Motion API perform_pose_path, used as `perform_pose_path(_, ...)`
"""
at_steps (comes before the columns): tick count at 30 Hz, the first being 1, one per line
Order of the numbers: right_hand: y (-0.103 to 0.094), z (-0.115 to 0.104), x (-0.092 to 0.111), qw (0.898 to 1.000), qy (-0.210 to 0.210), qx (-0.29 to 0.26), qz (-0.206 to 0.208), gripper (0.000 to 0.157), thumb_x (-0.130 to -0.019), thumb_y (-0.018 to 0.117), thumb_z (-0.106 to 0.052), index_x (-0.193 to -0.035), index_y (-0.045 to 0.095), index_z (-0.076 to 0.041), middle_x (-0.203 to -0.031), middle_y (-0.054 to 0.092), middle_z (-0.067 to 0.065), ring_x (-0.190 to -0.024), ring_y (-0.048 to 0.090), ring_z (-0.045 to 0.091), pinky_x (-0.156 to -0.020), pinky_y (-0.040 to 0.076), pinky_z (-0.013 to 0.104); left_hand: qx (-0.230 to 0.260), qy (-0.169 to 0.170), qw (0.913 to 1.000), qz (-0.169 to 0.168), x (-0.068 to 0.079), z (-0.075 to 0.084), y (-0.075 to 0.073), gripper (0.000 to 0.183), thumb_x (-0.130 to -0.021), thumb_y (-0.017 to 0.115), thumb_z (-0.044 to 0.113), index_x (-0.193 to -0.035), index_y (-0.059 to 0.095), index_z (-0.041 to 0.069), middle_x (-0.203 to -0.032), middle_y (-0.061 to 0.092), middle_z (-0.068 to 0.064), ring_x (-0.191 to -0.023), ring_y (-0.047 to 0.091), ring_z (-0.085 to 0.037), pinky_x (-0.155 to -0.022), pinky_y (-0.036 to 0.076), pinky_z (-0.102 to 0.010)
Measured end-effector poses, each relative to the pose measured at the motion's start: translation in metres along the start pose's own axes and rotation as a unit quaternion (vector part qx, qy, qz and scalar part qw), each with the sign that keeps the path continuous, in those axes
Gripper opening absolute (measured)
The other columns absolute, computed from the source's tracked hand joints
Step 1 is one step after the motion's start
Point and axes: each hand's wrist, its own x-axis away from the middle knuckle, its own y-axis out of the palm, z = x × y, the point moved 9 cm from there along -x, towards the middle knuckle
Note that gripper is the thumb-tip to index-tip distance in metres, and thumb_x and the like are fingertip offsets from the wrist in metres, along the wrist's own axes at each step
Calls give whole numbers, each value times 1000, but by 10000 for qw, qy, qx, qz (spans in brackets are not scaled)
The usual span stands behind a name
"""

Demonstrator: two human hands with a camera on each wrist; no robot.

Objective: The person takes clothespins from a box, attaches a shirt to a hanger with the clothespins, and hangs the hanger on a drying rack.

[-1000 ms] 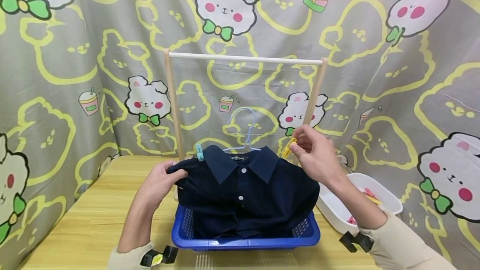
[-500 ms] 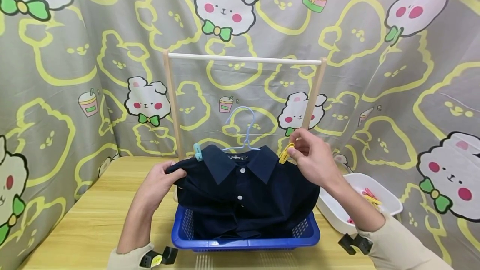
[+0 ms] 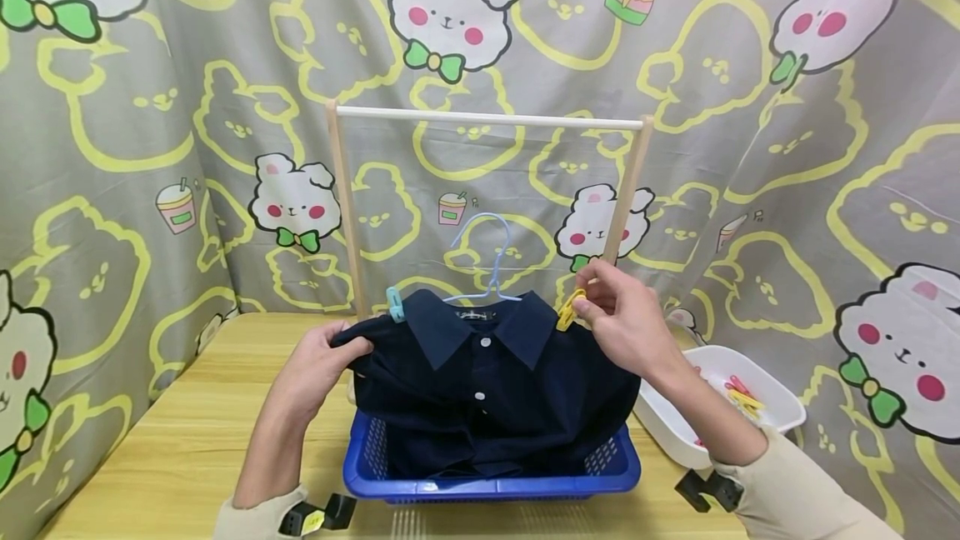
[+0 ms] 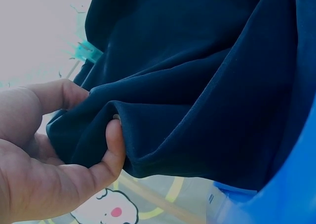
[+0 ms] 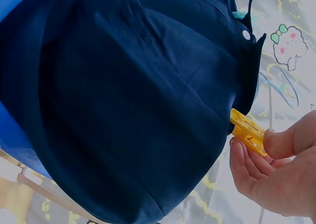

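Observation:
A dark navy collared shirt [image 3: 480, 373] with white buttons sits on a light blue hanger [image 3: 495, 265], its lower part bunched in a blue basket [image 3: 491, 487]. My left hand [image 3: 318, 365] grips the shirt's left shoulder or sleeve cloth; the left wrist view shows thumb and fingers pinching a fold. Beside the collar on that side, a teal clothespin [image 3: 395, 305] is clipped on. My right hand [image 3: 626, 319] pinches a yellow clothespin [image 3: 571, 310] at the opposite shoulder. In the right wrist view its tip [image 5: 237, 117] bites over the shirt's edge.
Behind the basket stands a small rack with wooden posts [image 3: 343, 207] and a white rod [image 3: 487, 116]. On the right, a white tub [image 3: 783, 415] holds pink and yellow clothespins [image 3: 742, 398]. All this is on a wooden table [image 3: 187, 407], with a patterned curtain around it.
My right hand has brought the yellow clothespin slightly left and down onto the shirt's shoulder edge. The left hand has stayed nearly still on the cloth.

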Motion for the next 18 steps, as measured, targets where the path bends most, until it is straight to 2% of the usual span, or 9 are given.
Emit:
perform_pose_path(7, 2, 1, 0, 10000, -1, -42, -75, 12, -96, 65, -3, -106, 61, -10, -104, 75, 13, -95, 74, 26, -85, 58, 47, 14, 6, 10000, -5, 0, 0, 0, 18, -93, 64, 10, -78, 55, 6, -73, 47, 2, -79, 46, -19, -71, 38, -32)
perform_pose_path(18, 8, 2, 0, 9989, 9, -211, -413, 20, -97, 65, -6, -117, 60, -7, -118, 72, 17, -110, 71, 33, -95, 55, 50, -2, 79, 10000, -45, 0, 0, -1, 19, -94, 64, 10, -78, 55, 5, -73, 46, 1, -79, 46, -20, -71, 38, -34)
